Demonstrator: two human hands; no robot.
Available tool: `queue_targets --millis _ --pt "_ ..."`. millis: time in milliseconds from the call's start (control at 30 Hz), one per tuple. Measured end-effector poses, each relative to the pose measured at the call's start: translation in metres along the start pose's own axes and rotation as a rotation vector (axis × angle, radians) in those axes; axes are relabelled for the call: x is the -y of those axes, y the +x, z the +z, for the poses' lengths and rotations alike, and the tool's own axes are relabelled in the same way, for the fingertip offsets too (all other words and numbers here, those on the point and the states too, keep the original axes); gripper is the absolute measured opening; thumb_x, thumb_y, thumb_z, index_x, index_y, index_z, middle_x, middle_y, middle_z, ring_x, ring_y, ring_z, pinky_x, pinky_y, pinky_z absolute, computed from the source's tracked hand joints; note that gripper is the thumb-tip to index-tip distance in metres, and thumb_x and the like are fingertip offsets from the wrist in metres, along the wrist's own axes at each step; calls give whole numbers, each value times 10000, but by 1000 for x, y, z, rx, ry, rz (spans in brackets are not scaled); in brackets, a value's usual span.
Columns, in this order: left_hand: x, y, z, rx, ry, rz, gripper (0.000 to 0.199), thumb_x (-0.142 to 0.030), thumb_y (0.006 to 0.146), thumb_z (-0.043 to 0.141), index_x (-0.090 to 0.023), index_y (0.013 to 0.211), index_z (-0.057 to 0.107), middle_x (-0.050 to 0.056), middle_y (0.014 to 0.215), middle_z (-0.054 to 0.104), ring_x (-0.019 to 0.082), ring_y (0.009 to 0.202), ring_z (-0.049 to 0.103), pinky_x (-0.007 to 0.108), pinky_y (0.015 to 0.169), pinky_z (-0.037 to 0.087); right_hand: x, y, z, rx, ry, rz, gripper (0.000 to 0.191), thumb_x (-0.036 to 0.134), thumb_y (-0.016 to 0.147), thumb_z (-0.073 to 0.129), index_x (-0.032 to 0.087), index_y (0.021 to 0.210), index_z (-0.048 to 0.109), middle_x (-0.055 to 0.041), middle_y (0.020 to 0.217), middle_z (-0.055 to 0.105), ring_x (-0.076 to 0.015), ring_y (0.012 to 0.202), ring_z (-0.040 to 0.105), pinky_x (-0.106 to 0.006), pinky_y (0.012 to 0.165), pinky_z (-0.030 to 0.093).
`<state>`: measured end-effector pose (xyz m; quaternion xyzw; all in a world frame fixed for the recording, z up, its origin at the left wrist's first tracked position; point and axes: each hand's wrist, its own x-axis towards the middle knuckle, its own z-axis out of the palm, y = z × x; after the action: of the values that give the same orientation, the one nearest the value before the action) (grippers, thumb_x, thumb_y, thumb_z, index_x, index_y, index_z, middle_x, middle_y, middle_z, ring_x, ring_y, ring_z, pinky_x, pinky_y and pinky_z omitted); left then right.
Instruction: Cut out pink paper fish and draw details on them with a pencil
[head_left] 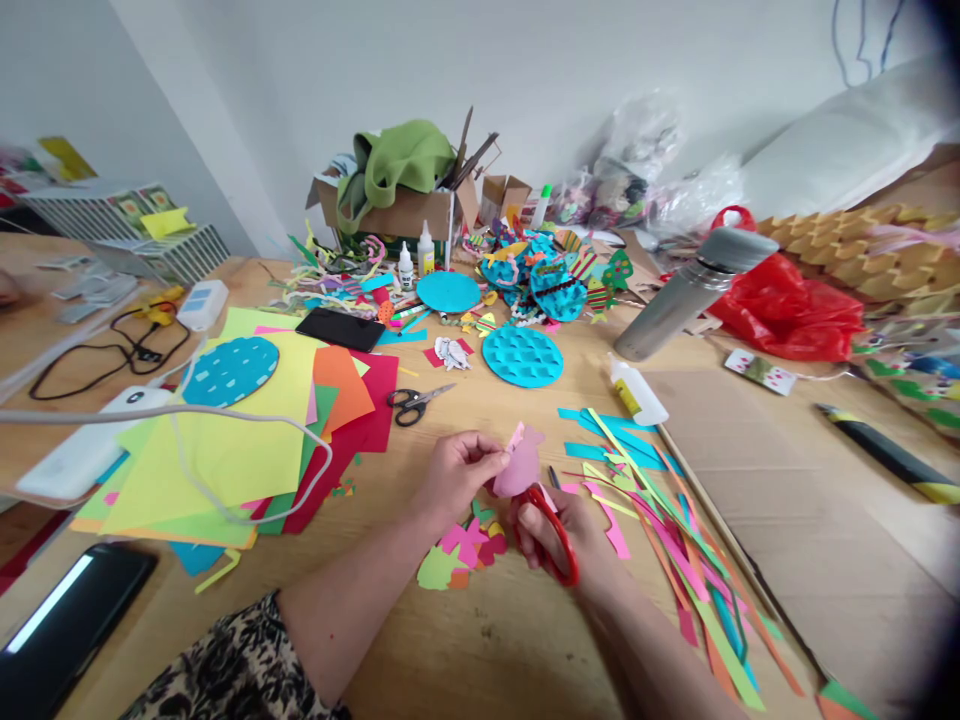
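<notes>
Currently, the wooden table (480,655) carries everything. Corrugated cardboard (772,480) lies to the right, a stack of coloured sheets (262,450) to the left. Loose paper strips (701,560) spread beside my right forearm; a sideways shift of it could drag them along. The steel flask (667,305) stands beyond; a wide elbow or sleeve knock might tip it. My left hand (457,470) is narrowed, thumb and fingers pinching the pink paper piece (519,470). My right hand (581,525) is closed around the red-handled scissors (568,560); blade opening: cannot tell, mostly hidden. The pink piece sits between both hands, above the table. Risks, as judged: thin paper could bend under a loose pinch and spoil its outline; blades angled towards the left fingertips could nick them. Smallest, the paper cutouts (441,568) below could scatter if brushed.
</notes>
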<state>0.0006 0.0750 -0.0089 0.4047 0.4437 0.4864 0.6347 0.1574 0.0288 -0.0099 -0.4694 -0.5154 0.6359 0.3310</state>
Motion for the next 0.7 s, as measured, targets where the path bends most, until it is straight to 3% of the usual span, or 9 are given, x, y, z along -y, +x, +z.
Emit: queue_targets --millis 167,700 --pt "-1 -1 3 -1 -3 7 206 -326 664 739 -150 632 637 -7 583 593 108 551 505 234 556 391 0 0 -1 26 30 -22 533 717 784 615 193 713 556 19 463 534 -94 382 409 -232 399 257" --pt "-2 -3 5 0 -8 0 199 -314 661 734 -160 645 610 -9 612 591 113 573 514 237 566 400 -2 -1 -2 16 42 3 420 578 766 713 203 708 531 38 449 525 -107 396 432 -240 429 266"
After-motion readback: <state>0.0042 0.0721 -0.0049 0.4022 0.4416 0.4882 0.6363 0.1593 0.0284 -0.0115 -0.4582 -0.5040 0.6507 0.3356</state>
